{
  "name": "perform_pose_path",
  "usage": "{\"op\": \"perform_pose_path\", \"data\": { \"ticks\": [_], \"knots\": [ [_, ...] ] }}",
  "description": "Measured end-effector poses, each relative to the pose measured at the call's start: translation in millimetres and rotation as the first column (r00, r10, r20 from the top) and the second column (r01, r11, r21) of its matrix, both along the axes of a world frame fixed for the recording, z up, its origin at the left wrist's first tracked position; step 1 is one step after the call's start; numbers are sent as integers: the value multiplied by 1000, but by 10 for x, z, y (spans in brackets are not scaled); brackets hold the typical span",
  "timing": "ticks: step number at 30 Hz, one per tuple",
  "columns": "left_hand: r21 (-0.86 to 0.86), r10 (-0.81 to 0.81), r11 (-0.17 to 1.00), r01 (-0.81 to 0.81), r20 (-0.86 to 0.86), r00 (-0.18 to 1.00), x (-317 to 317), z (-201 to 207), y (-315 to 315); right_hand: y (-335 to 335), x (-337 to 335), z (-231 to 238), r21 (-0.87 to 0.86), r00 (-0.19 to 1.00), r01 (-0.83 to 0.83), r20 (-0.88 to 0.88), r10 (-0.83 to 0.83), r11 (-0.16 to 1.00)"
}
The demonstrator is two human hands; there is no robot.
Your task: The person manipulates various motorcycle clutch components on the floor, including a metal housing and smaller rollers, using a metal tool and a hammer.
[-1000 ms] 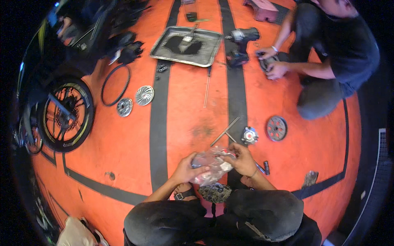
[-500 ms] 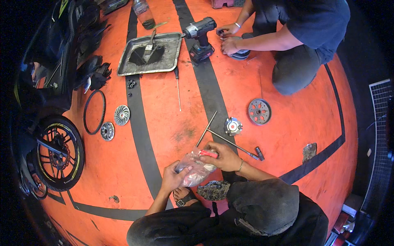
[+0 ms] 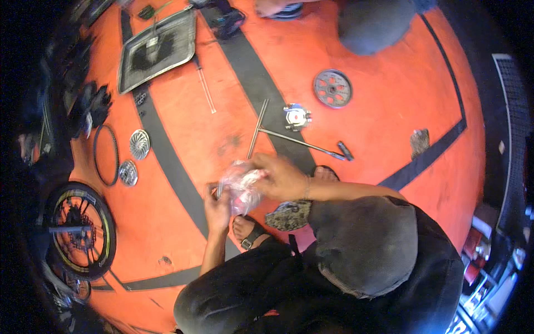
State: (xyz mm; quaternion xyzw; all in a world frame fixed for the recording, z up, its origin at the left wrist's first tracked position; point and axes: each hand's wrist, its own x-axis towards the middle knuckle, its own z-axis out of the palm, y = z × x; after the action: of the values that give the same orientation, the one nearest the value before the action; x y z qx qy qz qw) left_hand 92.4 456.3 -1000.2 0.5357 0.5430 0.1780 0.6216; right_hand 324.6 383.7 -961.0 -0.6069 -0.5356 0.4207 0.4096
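A crumpled clear plastic bag (image 3: 240, 186) with something red and whitish in it hangs between my two hands, smeared by motion. My left hand (image 3: 216, 211) is closed on the bag's left side. On its upper right side, my right hand (image 3: 283, 177) grips the bag with bent fingers, back of the hand up. Whether the right fingers also hold a small part is blurred. Just beyond the bag lies a long T-handle wrench (image 3: 295, 140) on the orange floor, its socket end to the right. Past it sits a round silver part with a red centre (image 3: 297, 117).
A perforated metal clutch bell (image 3: 332, 89) lies farther off. To the left are finned pulley discs (image 3: 139, 145), a drive belt (image 3: 105, 156) and a wheel (image 3: 80, 228). A metal tray (image 3: 128, 67) with a brush, a screwdriver (image 3: 204, 83) and another person's knee (image 3: 375, 28) are at the back.
The view has tilted and shifted, so the floor items sit higher and more to the left. The red piece by my right fingers now shows lower, in the bag. My right hand has moved over the bag.
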Motion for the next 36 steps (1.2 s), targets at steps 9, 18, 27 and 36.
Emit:
{"op": "perform_pose_path", "data": {
  "ticks": [9,18,27,36],
  "knots": [
    [-536,307,844,-16,459,834,30,227,-29,-81,-353,-503,166,981,-191,72,181,967],
    [334,-465,829,450,-38,885,35,58,-178,-172,-575,-813,-86,682,-161,-730,48,983],
    [358,-33,914,188,-397,917,-235,42,185,-248,462,-771,-307,854,-127,449,262,943],
    [399,60,900,174,-509,859,-322,-107,54,-662,393,-924,-265,759,-177,577,303,948]
  ]
}}
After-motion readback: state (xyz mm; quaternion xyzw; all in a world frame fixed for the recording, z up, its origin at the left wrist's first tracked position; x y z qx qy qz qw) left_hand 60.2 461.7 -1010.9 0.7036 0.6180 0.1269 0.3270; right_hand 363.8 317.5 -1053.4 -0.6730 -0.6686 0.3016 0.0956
